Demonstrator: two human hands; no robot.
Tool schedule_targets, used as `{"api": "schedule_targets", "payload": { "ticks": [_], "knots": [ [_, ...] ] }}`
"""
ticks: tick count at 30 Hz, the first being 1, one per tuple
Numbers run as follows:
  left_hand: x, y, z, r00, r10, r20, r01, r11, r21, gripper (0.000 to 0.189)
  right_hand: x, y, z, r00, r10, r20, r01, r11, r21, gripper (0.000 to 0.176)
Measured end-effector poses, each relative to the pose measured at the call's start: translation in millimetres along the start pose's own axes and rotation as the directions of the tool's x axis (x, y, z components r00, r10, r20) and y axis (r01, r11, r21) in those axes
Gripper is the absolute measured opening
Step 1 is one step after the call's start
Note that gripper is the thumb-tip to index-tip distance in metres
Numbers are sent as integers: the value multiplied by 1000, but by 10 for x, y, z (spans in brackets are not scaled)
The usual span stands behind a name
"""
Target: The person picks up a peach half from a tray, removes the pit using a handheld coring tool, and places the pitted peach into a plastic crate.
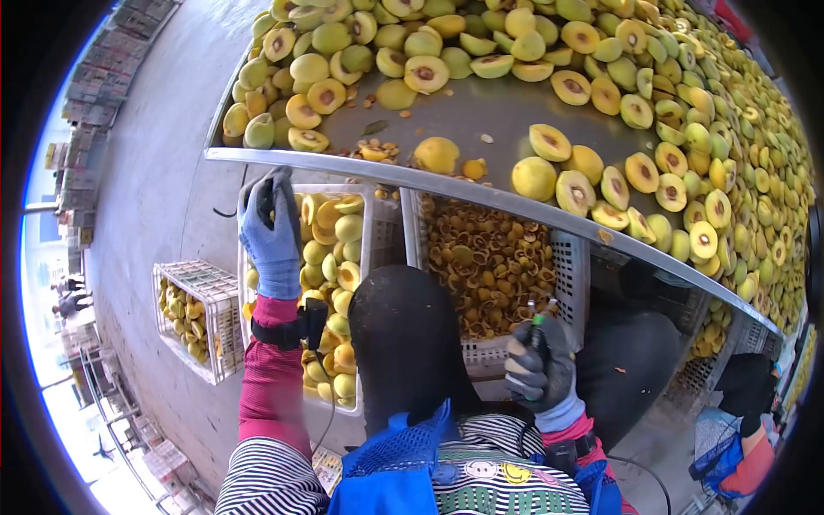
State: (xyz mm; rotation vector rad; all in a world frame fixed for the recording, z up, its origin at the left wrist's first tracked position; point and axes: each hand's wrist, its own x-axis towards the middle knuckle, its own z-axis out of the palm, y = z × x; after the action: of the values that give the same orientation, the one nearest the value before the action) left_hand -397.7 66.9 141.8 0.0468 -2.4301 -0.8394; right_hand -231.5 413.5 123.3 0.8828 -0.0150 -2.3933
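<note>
My left hand, in a blue glove with dark fingers, is raised beside the left end of the metal table edge, above a white crate of yellow peach halves. Its fingers point towards the table and look apart, with nothing visible between them. Wrapped round a small green-handled tool with a metal tip, my right hand is close to my body, in front of a crate of peach scraps. On the metal table, halved peaches lie cut side up and cut side down.
Heaped peach halves cover the table's right and far sides. A second white crate with peaches stands on the floor at left. Loose pits lie near the table edge. Another person is at the lower right.
</note>
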Motion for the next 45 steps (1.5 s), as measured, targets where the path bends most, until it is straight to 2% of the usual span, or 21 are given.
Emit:
{"api": "schedule_targets", "payload": {
  "ticks": [4,8,10,12,13,15,16,18,21,22,25,27,35,37,38,39,40,42,43,44,45],
  "knots": [
    [304,1469,584,901,197,386,-130,972,-194,29,-45,68,-3,991,14,-132,-62,930,-362,43],
    [576,1970,1727,563,51,825,-262,958,120,68,-102,56,161,946,-181,-267,10,844,-536,41],
    [608,1905,2171,505,102,857,-330,940,83,63,-132,-13,110,940,-193,-281,8,836,-548,45],
    [668,2036,2121,243,184,952,-124,980,-158,55,-200,-75,84,929,-209,-306,7,835,-551,49],
    [645,2104,2030,294,63,954,-45,998,-52,47,-230,-109,123,912,-262,-314,42,824,-566,48],
    [481,1983,1931,669,244,702,-136,969,-206,41,-285,-171,226,892,-314,-325,78,815,-574,46],
    [376,1920,1844,717,288,635,11,906,-423,34,-305,-176,296,856,-484,-182,249,695,-674,41],
    [50,2035,1334,697,251,672,372,675,-637,31,-319,-174,398,788,-614,-33,397,549,-736,37],
    [-567,2192,842,608,44,793,696,452,-559,27,-277,-103,403,675,-677,295,609,285,-740,25],
    [-729,2248,744,581,-41,813,768,357,-531,29,-172,-130,168,537,-667,517,602,-127,-788,34],
    [-1050,2231,599,649,-148,746,745,324,-584,20,-270,-40,308,596,-614,518,568,-135,-812,42],
    [-1138,2183,567,656,-174,734,736,361,-573,22,-335,24,389,599,-505,622,401,-483,-779,42],
    [-1376,2139,412,732,-135,668,623,530,-576,30,-274,365,-33,657,-514,552,456,-313,-833,45],
    [-1447,2109,434,778,-109,619,571,533,-624,26,-84,421,-413,346,-422,838,345,-774,-531,43],
    [-1508,2028,480,851,-43,523,421,649,-634,24,-203,416,-262,347,-412,843,361,-771,-525,43],
    [-1520,1962,486,889,113,444,207,766,-608,23,-422,389,29,731,-540,418,527,56,-848,36],
    [-1504,1918,478,886,274,375,-25,834,-551,23,-524,367,195,989,-137,53,143,816,-560,33],
    [-1517,1978,380,881,250,402,57,787,-614,24,-531,361,144,977,110,185,-48,949,-311,46],
    [-1488,1995,361,667,-6,745,611,576,-543,27,-533,355,141,928,225,298,-193,972,-132,47],
    [-1657,1767,509,810,430,399,-113,782,-613,27,-526,363,146,854,307,420,-353,935,35,48],
    [-1625,1872,466,758,132,639,429,637,-640,27,-509,391,121,824,289,487,-373,924,83,48]
  ]
}}
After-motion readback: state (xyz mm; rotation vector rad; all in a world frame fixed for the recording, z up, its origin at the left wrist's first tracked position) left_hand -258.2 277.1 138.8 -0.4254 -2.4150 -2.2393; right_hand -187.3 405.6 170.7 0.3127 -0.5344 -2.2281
